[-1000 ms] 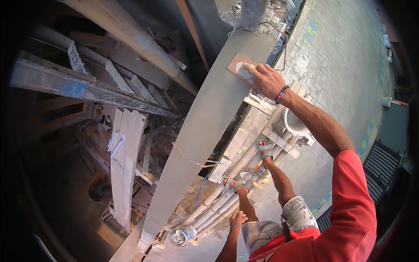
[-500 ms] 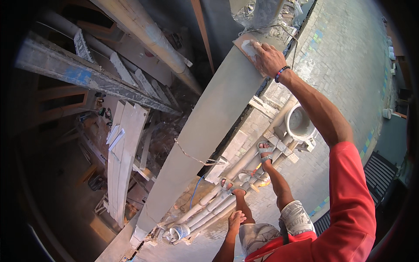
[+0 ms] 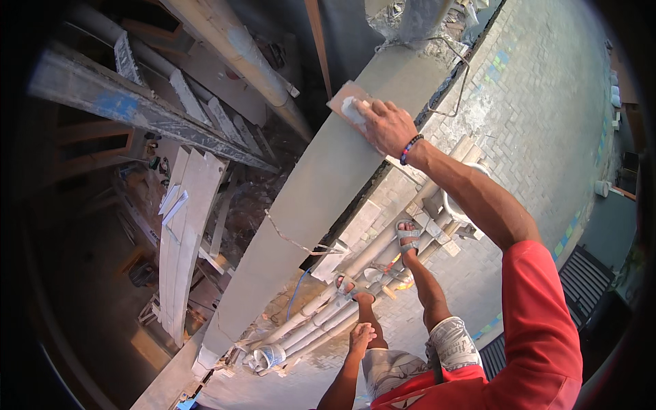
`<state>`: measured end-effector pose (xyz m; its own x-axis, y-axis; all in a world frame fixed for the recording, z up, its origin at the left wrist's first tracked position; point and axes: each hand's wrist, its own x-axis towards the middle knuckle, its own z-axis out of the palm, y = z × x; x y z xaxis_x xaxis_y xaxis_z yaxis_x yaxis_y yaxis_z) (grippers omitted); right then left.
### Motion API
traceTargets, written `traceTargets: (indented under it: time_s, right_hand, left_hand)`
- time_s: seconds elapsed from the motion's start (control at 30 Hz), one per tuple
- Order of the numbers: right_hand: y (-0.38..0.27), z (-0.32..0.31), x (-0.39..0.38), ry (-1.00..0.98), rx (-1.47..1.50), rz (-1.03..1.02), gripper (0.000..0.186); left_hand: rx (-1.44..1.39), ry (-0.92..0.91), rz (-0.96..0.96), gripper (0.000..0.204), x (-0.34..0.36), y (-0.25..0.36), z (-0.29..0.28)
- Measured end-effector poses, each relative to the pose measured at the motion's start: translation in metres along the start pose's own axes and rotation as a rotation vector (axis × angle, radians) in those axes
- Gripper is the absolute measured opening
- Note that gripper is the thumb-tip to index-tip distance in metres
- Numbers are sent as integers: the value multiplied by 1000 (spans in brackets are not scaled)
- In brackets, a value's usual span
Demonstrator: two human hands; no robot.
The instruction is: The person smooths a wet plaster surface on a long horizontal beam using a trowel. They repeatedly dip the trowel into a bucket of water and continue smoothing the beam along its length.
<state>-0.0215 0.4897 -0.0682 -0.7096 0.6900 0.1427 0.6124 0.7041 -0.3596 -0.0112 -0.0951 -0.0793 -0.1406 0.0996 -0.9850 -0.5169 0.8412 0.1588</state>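
My right hand [image 3: 389,128] grips a flat rectangular plastering float [image 3: 346,104] with a whitish patch of handle or plaster showing beside the fingers. The float lies against the upper part of a long, smooth grey plastered beam [image 3: 301,184], across its width and reaching its left edge. A bent wire [image 3: 290,239] loops over the beam lower down. Near my shorts, my left hand [image 3: 362,336] hangs away from the beam, its fingers loosely bent and nothing visible in them.
My sandalled feet stand on bamboo poles [image 3: 321,318] beside the beam. A pale bucket [image 3: 454,205] is partly hidden under my right forearm; a smaller bucket [image 3: 270,357] sits at the lower left. Leaning planks [image 3: 188,232] and a deep drop lie left. Paving [image 3: 540,130] spreads right.
My right hand has drawn the float down and left along the beam, away from the wire at its top end. My forearm now covers more of the pale bucket.
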Motion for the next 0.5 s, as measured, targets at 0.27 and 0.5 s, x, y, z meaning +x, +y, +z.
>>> traceTargets:
  time_s: [0.27, 0.5]
  right_hand:
    - [51, -18, 3, 161, -106, 140, 43]
    - [3, -3, -29, -69, -23, -214, 47]
  left_hand:
    - [-100, 23, 40, 32, -23, -1, -10]
    - [68, 153, 56, 32, -8, -57, -25]
